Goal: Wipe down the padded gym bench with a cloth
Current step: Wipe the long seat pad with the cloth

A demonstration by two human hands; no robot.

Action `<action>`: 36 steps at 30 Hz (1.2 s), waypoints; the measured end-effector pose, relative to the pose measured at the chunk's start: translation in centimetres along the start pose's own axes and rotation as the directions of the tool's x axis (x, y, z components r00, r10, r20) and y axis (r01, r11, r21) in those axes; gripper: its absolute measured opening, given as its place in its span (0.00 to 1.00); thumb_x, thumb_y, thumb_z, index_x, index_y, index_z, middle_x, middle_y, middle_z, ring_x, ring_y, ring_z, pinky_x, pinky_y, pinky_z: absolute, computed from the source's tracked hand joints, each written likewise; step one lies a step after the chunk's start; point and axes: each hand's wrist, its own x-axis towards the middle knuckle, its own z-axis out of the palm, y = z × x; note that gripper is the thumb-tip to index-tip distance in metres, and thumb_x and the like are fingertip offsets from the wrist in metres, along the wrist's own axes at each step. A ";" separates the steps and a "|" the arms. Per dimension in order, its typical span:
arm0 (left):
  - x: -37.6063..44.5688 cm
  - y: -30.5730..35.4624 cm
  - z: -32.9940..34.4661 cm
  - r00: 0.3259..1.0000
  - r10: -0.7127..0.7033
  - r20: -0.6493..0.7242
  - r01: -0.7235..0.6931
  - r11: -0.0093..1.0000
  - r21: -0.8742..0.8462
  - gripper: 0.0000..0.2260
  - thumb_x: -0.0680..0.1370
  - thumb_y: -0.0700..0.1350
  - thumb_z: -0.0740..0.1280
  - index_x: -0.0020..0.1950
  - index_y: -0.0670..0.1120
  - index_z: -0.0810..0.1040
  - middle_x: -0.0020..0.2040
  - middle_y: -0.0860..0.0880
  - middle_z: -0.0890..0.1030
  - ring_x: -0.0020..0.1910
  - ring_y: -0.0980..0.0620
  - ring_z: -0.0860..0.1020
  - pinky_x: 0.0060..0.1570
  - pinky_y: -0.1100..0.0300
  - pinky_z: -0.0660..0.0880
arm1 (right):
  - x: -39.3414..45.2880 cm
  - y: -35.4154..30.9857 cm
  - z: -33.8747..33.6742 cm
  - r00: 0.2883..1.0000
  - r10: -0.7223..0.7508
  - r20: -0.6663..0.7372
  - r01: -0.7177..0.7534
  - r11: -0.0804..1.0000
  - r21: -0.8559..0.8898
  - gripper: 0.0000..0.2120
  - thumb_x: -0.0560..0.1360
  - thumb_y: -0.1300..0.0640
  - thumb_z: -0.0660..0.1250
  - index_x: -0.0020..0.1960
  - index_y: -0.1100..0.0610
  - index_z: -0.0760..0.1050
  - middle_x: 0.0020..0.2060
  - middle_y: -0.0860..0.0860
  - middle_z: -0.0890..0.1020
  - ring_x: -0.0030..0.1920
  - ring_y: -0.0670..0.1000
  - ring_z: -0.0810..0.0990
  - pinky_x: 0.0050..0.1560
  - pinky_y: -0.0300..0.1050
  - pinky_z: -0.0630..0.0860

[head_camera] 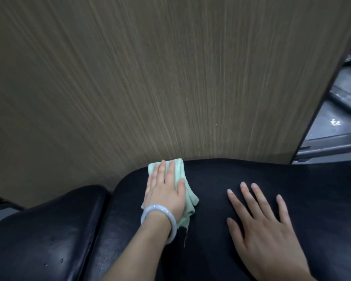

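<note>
Closest to me I see the black padded bench (211, 209), its vinyl smooth and faintly shiny, rounded at the edges and filling the lower part of the view. My right hand (265, 230) lies flat on the bench, palm down, its fingers (249, 201) straight and spread apart, holding nothing. To the left of it on the same pad, my left hand (165, 189) presses a pale green cloth (187, 194) against the bench, fingers straight and close together on top of the fabric, thumb out to the side. The cloth is soft and crumpled, bunched under the palm, with a loose thread trailing from its near corner; its far end reaches the bench's far edge. A smooth, pale, translucent bangle (160, 220) circles the left wrist. Left of the cloth, across a narrow gap, sits a second black pad (45, 236), glossier, with a few small drops or marks on it. Beyond the bench's far edge rises a wood-grain wall panel (150, 78), brown with fine vertical streaks. Right of that panel I make out dark grey metal framing (336, 118), blurred.
</note>
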 end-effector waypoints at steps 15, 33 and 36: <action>-16.4 -0.6 0.9 0.991 0.129 0.044 -0.126 0.991 -0.049 0.26 0.78 0.56 0.53 0.72 0.45 0.65 0.71 0.45 0.70 0.71 0.49 0.64 0.66 0.55 0.59 | -0.3 0.0 0.2 0.999 -0.031 -0.035 0.027 0.994 -0.102 0.27 0.77 0.42 0.50 0.71 0.52 0.70 0.69 0.54 0.71 0.72 0.54 0.65 0.69 0.63 0.55; -6.9 1.4 -0.2 1.000 -0.004 0.003 0.004 0.998 -0.068 0.36 0.69 0.61 0.28 0.77 0.53 0.34 0.77 0.54 0.34 0.73 0.60 0.30 0.71 0.62 0.30 | -0.3 0.0 0.3 0.996 -0.043 -0.083 0.035 0.995 -0.092 0.27 0.77 0.43 0.50 0.71 0.52 0.70 0.70 0.54 0.71 0.73 0.54 0.64 0.69 0.62 0.54; -10.6 1.0 0.6 1.000 0.021 -0.007 -0.021 1.000 0.002 0.31 0.76 0.59 0.30 0.78 0.50 0.40 0.79 0.51 0.42 0.76 0.57 0.38 0.73 0.59 0.40 | -0.3 -0.1 0.2 0.996 -0.044 -0.072 0.036 0.993 -0.108 0.27 0.77 0.43 0.51 0.70 0.53 0.70 0.70 0.54 0.71 0.72 0.55 0.65 0.68 0.62 0.54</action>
